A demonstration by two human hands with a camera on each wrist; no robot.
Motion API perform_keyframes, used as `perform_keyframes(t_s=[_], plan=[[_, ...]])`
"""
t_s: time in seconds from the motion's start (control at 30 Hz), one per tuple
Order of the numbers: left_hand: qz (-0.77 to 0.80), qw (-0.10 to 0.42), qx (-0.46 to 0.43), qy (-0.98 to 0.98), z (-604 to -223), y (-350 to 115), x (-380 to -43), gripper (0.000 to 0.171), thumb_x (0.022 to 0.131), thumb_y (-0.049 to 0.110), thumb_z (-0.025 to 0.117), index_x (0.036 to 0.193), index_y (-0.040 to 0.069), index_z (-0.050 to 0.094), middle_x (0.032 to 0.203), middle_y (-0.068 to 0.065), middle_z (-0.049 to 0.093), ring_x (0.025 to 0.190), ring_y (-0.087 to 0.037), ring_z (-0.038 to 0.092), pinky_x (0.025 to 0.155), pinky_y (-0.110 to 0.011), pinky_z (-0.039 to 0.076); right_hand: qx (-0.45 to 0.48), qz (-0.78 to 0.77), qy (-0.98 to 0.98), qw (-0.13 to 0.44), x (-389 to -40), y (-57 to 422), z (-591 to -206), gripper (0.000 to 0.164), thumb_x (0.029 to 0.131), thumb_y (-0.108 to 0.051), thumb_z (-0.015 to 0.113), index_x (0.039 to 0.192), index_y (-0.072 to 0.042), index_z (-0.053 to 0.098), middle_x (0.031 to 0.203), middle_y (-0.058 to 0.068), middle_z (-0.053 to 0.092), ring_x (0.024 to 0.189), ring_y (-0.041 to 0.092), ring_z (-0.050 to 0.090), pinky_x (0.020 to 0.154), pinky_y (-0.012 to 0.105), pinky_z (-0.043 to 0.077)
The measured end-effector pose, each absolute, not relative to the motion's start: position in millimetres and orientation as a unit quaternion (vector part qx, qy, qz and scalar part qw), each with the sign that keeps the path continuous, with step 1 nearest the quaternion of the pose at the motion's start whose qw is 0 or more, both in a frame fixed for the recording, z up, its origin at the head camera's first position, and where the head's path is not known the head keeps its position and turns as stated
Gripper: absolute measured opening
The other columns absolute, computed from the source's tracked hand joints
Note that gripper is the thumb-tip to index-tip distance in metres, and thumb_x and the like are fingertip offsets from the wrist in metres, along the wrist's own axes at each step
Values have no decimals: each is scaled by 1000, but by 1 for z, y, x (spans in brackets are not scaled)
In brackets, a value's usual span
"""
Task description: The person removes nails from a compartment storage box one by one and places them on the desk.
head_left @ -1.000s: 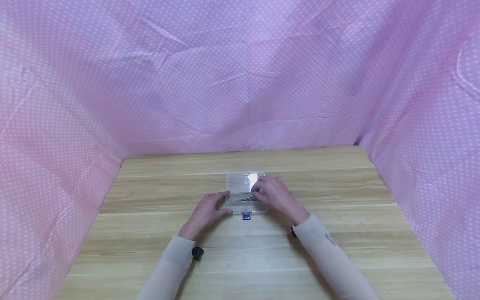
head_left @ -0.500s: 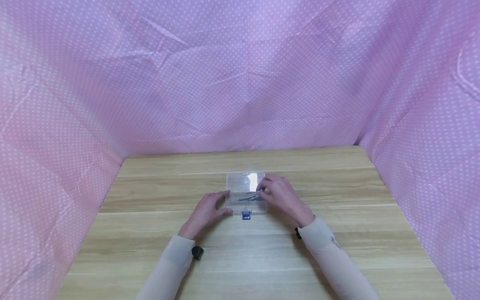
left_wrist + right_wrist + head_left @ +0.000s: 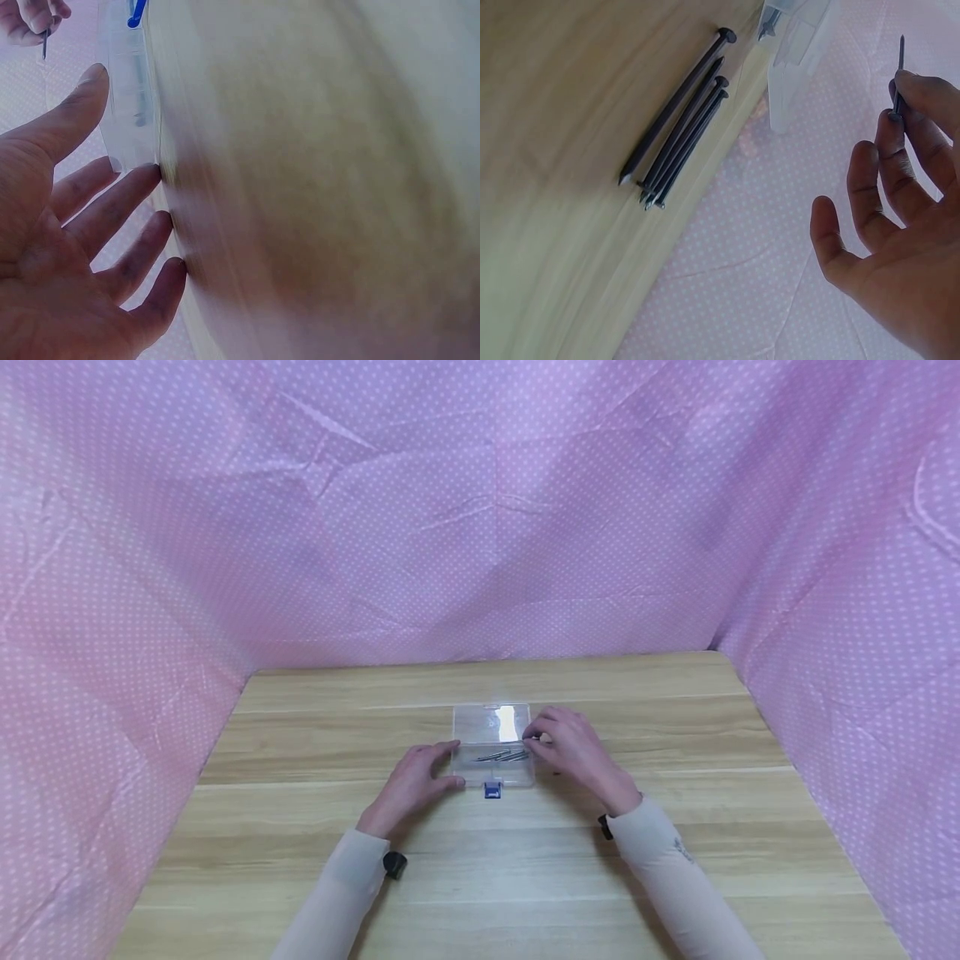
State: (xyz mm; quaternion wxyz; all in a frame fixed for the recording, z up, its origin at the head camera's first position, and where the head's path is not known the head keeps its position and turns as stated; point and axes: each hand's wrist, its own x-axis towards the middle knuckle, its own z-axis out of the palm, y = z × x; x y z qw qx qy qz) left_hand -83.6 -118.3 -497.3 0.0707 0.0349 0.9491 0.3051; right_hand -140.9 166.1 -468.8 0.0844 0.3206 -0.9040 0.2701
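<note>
A clear plastic box (image 3: 474, 724) lies on the table with its lid flipped back and a blue latch (image 3: 492, 791) at the front. Several metal nails (image 3: 502, 756) lie inside it. My left hand (image 3: 412, 783) spans the box's left end, thumb at the front corner and forefinger at the back; in the left wrist view its fingers are extended and relaxed. By the box's right edge, my right hand (image 3: 573, 747) pinches a nail (image 3: 901, 56) between thumb and fingertips, point outward. Several loose nails (image 3: 682, 120) lie on the wood in the right wrist view, mostly hidden by the hand from above.
The wooden table (image 3: 480, 893) extends around the box on all sides. Pink dotted cloth (image 3: 480, 527) hangs behind it and along both sides. Dark wrist devices (image 3: 394, 865) sit at both cuffs.
My right hand has moved right, from over the box to just beyond its right edge, uncovering more of the nails inside. My left hand has stayed put.
</note>
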Motion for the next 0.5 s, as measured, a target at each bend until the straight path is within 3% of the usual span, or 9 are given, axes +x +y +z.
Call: perform_keyframes(t_s=[0.5], plan=[[308,75,39,948,-495,-123,-87,74,85,37,85,151,20,55,145,-11,59,135,-34,50,114,-55,40,306,258,-911,101,-138,179,-462,9,89,-14,81,97,-10,79,101,3,71,99,26,65,93,51,52]])
